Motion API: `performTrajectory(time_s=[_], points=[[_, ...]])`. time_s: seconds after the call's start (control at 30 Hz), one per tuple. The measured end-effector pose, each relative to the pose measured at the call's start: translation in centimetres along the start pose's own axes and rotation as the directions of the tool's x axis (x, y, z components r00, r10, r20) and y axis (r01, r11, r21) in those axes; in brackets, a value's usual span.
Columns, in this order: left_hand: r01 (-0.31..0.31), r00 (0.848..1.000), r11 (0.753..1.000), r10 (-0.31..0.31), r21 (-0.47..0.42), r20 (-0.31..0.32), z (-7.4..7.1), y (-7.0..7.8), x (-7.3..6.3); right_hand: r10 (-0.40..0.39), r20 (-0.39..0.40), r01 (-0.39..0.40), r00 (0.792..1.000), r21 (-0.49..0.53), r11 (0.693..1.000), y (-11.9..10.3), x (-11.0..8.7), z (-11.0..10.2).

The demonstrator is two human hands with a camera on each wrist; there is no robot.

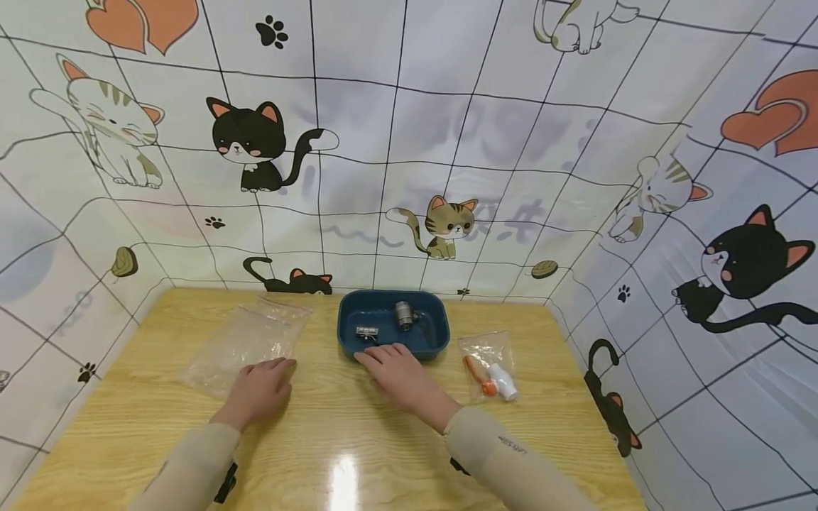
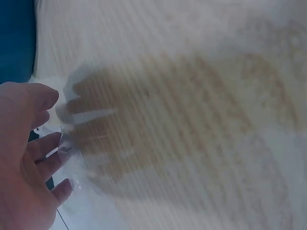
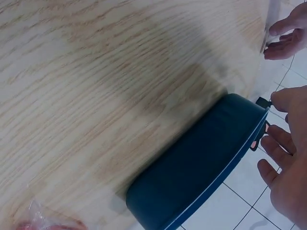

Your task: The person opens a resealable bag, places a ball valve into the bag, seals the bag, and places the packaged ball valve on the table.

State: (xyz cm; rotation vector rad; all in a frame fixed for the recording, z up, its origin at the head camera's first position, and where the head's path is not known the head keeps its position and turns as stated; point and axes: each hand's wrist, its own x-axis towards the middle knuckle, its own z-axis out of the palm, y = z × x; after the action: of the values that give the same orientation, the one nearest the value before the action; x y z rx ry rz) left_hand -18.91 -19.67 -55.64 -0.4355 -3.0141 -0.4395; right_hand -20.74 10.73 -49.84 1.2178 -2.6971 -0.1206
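Note:
My left hand (image 1: 260, 389) hovers over the right lower part of a flat clear plastic bag (image 1: 233, 348), its fingers loosely bent with nothing gripped. In the left wrist view the bag's film (image 2: 76, 167) shows close by the fingertips. My right hand (image 1: 402, 377) reaches to the near rim of a dark blue plastic basin (image 1: 377, 301), fingers relaxed and extended over that edge. Inside the basin lie a grey metal cylinder (image 1: 404, 316) and a small silver piece (image 1: 367, 332). The right wrist view shows the basin's outer side (image 3: 192, 163), with the right fingers beside its rim.
Right of the basin lies a clear bag (image 1: 492, 344) with an orange piece (image 1: 476, 375) and a white bottle-like piece (image 1: 503, 382). Cat-printed sheeting (image 1: 358, 142) walls the back and sides of the wooden table (image 1: 287, 461).

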Motion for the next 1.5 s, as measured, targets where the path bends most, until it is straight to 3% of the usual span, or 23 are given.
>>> performTrajectory(time_s=[0.2,0.3,0.4,0.5,0.6,0.7,0.8,0.9,1.07,1.2,1.5], points=[[-0.080,0.997,0.997,0.079,0.021,0.027,-0.1,1.7,-0.3,0.006,0.033,-0.006,0.999,0.020,1.000,-0.4,-0.1,-0.1],[-0.136,0.988,0.991,0.137,-0.020,0.065,-0.3,2.5,-0.2,0.013,0.056,-0.016,0.998,0.047,0.999,-0.5,-0.2,-0.2],[-0.146,0.987,0.988,0.149,-0.050,0.063,-0.7,2.7,0.5,0.011,0.071,-0.015,0.997,0.046,0.999,-0.7,-0.1,0.0],[-0.104,0.995,0.995,0.104,-0.007,-0.005,-1.3,2.3,1.6,0.001,0.068,-0.003,0.998,0.023,1.000,-0.8,0.0,0.3],[-0.076,0.993,0.989,0.087,0.123,-0.082,-1.7,1.3,2.7,-0.014,0.046,0.013,0.999,0.016,1.000,-1.0,0.1,0.4],[-0.028,0.996,0.980,0.044,0.198,-0.079,-2.0,0.5,3.4,-0.036,0.012,0.036,0.999,0.015,0.999,-1.4,0.3,0.4],[0.061,0.998,0.986,-0.060,0.154,-0.014,-2.2,0.2,3.9,-0.052,-0.005,0.052,0.999,0.019,0.998,-1.9,0.4,0.2],[0.149,0.987,0.985,-0.153,0.083,0.040,-2.4,0.1,4.4,-0.052,0.007,0.052,0.999,0.028,0.998,-2.2,0.4,0.2],[0.234,0.968,0.972,-0.235,0.016,0.085,-2.1,-0.6,4.6,-0.048,0.028,0.047,0.998,0.026,0.999,-2.3,0.5,0.6],[0.270,0.958,0.962,-0.264,-0.036,0.112,-1.6,-1.1,4.6,-0.047,0.026,0.046,0.999,0.013,0.999,-2.3,0.3,1.0],[0.233,0.969,0.969,-0.224,-0.082,0.107,-1.1,-1.6,5.2,-0.034,0.025,0.034,0.999,0.005,0.999,-2.2,-0.1,1.1]])
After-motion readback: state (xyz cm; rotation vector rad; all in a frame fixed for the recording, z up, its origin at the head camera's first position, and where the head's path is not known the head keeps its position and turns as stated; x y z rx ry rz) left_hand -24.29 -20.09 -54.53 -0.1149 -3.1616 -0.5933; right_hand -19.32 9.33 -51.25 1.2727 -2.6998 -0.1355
